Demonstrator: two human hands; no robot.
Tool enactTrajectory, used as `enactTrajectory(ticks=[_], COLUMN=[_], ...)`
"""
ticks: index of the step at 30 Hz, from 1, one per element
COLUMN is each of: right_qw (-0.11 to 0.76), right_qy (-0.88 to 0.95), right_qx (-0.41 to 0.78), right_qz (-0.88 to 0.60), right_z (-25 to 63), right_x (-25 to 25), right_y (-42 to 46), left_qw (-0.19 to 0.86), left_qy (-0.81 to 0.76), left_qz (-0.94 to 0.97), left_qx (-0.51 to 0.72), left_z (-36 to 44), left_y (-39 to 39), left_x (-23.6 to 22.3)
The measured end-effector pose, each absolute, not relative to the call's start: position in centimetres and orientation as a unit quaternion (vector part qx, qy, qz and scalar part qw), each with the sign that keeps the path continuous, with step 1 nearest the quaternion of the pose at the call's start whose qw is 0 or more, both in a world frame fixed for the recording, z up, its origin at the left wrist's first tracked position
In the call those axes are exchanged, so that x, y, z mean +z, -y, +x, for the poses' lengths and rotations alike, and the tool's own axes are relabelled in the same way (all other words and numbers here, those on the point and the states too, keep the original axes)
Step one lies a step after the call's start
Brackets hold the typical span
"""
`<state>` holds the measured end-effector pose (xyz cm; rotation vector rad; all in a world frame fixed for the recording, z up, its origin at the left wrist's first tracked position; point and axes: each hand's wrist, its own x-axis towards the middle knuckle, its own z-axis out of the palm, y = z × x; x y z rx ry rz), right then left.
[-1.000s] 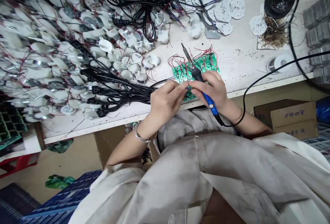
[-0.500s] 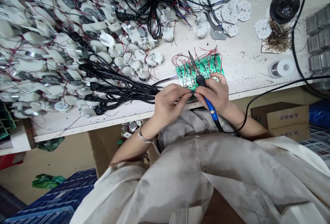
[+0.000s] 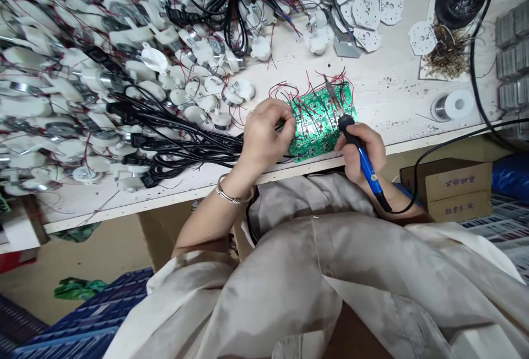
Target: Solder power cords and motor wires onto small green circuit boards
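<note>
One green circuit board point(image 3: 320, 122) lies mid-frame on the white workbench point(image 3: 388, 111), red wires sticking up from it. Left hand point(image 3: 266, 133) is closed in a pinch at the board's left edge, fingertips point(image 3: 290, 121) nearly on it; anything held is too small to tell. Right hand point(image 3: 359, 149) grips one blue-handled soldering iron point(image 3: 366, 166), tip over the board. Upper left: white motors point(image 3: 136, 67), too many to count, tangled with black power cords point(image 3: 185, 146). Upper right: about ten white octagonal plates point(image 3: 366, 9). Right: one solder spool point(image 3: 452, 104). One cardboard box point(image 3: 446, 188) sits lower right.
</note>
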<state>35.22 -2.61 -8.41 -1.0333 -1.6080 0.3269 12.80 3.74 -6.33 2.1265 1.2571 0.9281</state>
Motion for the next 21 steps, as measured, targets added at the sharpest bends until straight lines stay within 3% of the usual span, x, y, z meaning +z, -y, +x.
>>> enactTrajectory(ticks=[7, 13, 21], right_qw=[0.590, 0.666, 0.608], right_qy=[0.644, 0.515, 0.602], right_qx=[0.209, 0.239, 0.191], right_qz=[-0.440, -0.484, -0.481], right_z=[36.0, 35.1, 35.3], right_x=[-8.3, -8.4, -8.6], right_y=[4.3, 3.9, 3.9], left_qw=[0.225, 0.231, 0.171], left_qy=[-0.482, -0.456, -0.486], left_qz=[0.793, 0.832, 0.839], left_qx=[0.297, 0.216, 0.176], left_z=[12.5, 12.5, 11.9], left_y=[-3.7, -3.7, -4.2], left_x=[-6.1, -5.1, -5.3])
